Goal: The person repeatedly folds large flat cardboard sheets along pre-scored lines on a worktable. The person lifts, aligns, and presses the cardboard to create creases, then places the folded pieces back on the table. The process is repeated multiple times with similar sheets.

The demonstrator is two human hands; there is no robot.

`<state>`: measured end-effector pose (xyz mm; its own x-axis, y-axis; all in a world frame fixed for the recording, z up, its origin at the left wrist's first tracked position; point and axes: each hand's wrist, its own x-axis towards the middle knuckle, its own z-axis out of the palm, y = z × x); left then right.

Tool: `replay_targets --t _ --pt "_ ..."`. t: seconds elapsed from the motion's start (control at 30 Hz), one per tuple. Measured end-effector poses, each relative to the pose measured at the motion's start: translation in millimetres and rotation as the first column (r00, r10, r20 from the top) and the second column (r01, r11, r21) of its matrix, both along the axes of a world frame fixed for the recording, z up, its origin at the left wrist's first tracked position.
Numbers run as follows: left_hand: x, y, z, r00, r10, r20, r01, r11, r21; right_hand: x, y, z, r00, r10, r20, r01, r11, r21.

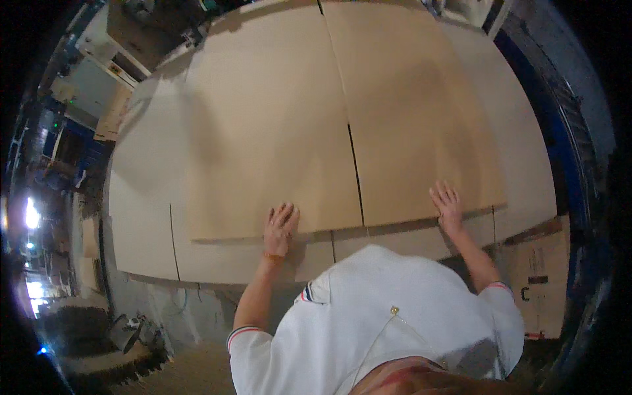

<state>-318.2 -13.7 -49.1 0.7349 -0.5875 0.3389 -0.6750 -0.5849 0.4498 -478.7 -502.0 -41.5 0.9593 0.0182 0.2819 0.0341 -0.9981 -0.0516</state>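
The cardboard sheet (270, 125) stretches away, along its dark slot (355, 172), from two flat, wide grips: left hand (281, 229) left of the slot, right hand (449, 209) right.

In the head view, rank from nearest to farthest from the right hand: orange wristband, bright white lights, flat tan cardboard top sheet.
1. Flat tan cardboard top sheet, beneath the right hand.
2. Orange wristband, to its left.
3. Bright white lights, far left background.
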Motion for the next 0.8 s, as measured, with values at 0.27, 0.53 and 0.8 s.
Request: replay_targets --t 0.27,0.53,0.8 --pt "-75 48 22 0.997 0.004 -0.08 -0.01 0.997 -0.083 -95 59 18 0.989 -0.02 -0.149 0.028 0.998 0.051" --pt "-141 69 18 0.995 0.089 0.042 -0.094 0.986 0.141 -157 92 17 0.988 -0.004 -0.157 0.016 0.997 0.077" --pt "-241 119 -13 0.994 0.077 -0.084 -0.051 0.959 0.279 -252 123 -44 0.985 -0.017 -0.171 0.038 0.992 0.119"
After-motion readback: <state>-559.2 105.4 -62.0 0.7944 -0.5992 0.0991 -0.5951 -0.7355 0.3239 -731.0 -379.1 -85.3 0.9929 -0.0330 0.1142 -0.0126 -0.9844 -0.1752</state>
